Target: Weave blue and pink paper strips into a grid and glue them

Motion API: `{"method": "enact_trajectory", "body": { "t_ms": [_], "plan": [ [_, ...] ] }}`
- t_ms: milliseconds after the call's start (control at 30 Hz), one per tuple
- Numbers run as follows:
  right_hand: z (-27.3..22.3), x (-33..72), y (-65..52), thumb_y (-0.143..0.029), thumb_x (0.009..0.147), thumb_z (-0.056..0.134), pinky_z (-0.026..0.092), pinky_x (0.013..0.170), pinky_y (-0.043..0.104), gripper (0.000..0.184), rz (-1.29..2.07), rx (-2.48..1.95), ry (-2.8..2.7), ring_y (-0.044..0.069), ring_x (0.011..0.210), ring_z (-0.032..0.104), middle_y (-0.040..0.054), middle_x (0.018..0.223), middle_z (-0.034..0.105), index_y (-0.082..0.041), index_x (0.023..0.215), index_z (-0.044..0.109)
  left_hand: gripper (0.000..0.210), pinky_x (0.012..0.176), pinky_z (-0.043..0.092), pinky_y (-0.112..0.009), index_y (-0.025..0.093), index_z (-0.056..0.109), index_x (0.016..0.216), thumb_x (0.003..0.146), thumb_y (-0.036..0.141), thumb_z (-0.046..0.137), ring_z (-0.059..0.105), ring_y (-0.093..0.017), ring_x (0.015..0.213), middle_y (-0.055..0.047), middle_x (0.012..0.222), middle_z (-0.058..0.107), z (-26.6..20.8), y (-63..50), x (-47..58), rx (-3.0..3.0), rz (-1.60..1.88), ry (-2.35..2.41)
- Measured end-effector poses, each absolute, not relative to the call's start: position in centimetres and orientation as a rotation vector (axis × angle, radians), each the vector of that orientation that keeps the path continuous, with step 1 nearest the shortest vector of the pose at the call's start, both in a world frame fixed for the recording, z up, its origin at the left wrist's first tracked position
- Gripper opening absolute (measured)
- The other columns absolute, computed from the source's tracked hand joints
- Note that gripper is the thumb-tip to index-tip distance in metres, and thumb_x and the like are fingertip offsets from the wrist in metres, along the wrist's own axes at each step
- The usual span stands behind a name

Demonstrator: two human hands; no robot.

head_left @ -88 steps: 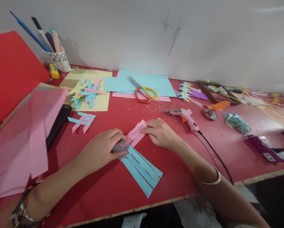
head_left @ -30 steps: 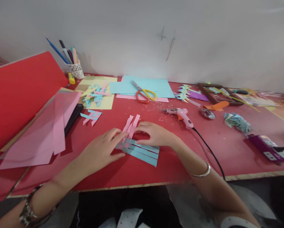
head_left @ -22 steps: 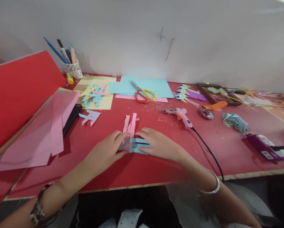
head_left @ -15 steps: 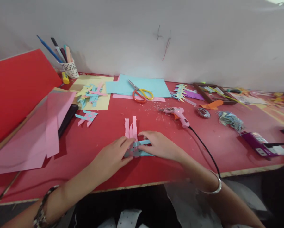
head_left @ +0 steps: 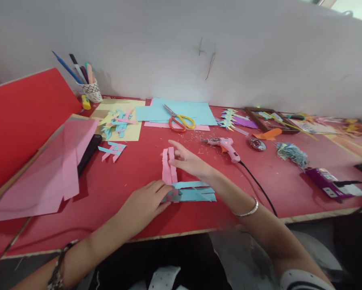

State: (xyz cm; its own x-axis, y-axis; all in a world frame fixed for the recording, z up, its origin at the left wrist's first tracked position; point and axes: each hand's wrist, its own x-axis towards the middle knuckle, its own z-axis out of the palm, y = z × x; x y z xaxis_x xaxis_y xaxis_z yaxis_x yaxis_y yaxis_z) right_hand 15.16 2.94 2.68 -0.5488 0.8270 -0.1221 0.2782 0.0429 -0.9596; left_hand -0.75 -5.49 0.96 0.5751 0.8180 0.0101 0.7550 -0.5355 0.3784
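Pink paper strips point(head_left: 169, 173) stand upright from a crossing with light blue paper strips point(head_left: 197, 195) that stretch to the right. My left hand point(head_left: 149, 201) holds the left end of this crossing down on the table, thumb below and fingers above; its fingertips partly cover the woven part. Over the upper ends of the pink strips is my right hand point(head_left: 187, 159), its index finger stretched out and its thumb beside the right pink strip. The right hand's fingers are apart, with nothing visibly gripped.
Scissors point(head_left: 177, 119) lie on blue sheets point(head_left: 199, 108) at the back. A pink glue gun point(head_left: 225, 146) with a black cord rests to the right. Loose strips point(head_left: 117, 121) and a small woven piece point(head_left: 113, 150) are at left, near pink sheets point(head_left: 44, 177) and a pen cup point(head_left: 92, 92).
My right hand has moved up from the blue strips to the tops of the pink strips, uncovering the blue ends. My left hand stays on the crossing. The pink strips now sit closer together.
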Motion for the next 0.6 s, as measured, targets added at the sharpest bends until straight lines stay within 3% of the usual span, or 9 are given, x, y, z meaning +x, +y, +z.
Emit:
{"method": "enact_trajectory", "body": {
  "t_ms": [133, 400, 600],
  "plan": [
    [3.3, 16.2, 3.7, -0.014, 0.082, 0.047, 0.040, 0.094, 0.034, 0.059, 1.433, -0.958, -1.872, 0.013, 0.106, 0.053, 0.0077, 0.120, 0.056, -0.023, 0.134, 0.022, 0.017, 0.066, 0.047, -0.026, 0.020, 0.057, 0.098, 0.086, 0.021, 0.044, 0.059, -0.017, 0.080, -0.004, 0.088, 0.061, 1.0, -5.5, -0.7, 2.481, 0.290, 1.280],
    [2.8, 18.5, 5.9, -0.014, 0.082, 0.044, 0.044, 0.088, 0.034, 0.049, 1.164, -1.057, -1.838, 0.013, 0.100, 0.057, 0.0085, 0.117, 0.056, -0.023, 0.129, 0.034, 0.020, 0.072, 0.049, -0.029, 0.018, 0.058, 0.101, 0.086, 0.018, 0.045, 0.060, -0.019, 0.091, -0.005, 0.097, 0.062, 0.8, -5.7, -0.6, 2.474, 0.295, 1.292],
    [1.5, 16.8, 5.5, -0.007, 0.081, 0.039, 0.040, 0.095, 0.034, 0.035, 0.736, -0.858, -2.541, 0.013, 0.108, 0.053, 0.0059, 0.116, 0.060, -0.018, 0.108, 0.058, 0.020, 0.074, 0.050, -0.030, 0.016, 0.059, 0.101, 0.087, 0.019, 0.045, 0.060, -0.020, 0.092, -0.006, 0.099, 0.062, 1.2, -5.4, -0.4, 2.436, 0.256, 1.304]
  ]
}}
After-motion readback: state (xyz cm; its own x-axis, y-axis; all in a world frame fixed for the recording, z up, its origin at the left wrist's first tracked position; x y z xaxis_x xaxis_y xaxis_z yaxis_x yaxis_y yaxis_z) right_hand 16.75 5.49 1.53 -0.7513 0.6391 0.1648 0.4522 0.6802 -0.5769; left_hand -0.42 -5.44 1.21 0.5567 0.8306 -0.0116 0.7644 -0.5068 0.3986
